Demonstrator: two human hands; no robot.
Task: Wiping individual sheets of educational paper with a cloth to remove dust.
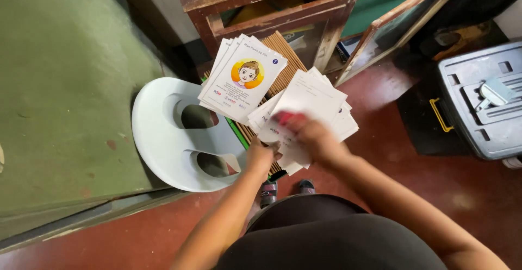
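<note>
Cards (pixel 304 107), white and printed, sit fanned in a loose batch under our hands, lying across the slatted bamboo mat (pixel 283 47) that rests on the white plastic stool (pixel 163 134). Our right hand (pixel 315 139) lies on top of the batch, blurred by motion; its fingers (pixel 288 120) seem curled down onto the top sheet near a red patch, though we cannot tell whether they pinch it or only press. Our left hand (pixel 261 156) grips the near edge of the same batch, fingers closed on it from below, thumb on top as far as we can see.

Beyond the batch, farther along the mat, a second neat stack of cards (pixel 242 77) lies face up, its top card showing a cartoon face on an orange disc. It is just apart from the sheets we hold, overlapping slightly at one corner.

We judge these cards thin, light and fairly stiff, smooth enough to slide over one another, so the fan could spill if tilted. Corners would bend easily. Holding at the edges, thumb above and fingers beneath, squares them best.

Past the mat stands a worn wooden frame (pixel 272 4). Right of the mat, on the red floor (pixel 435 183), sits a grey plastic case (pixel 484 107) with a yellow handle. Left of the stool is a green surface (pixel 65 85).
</note>
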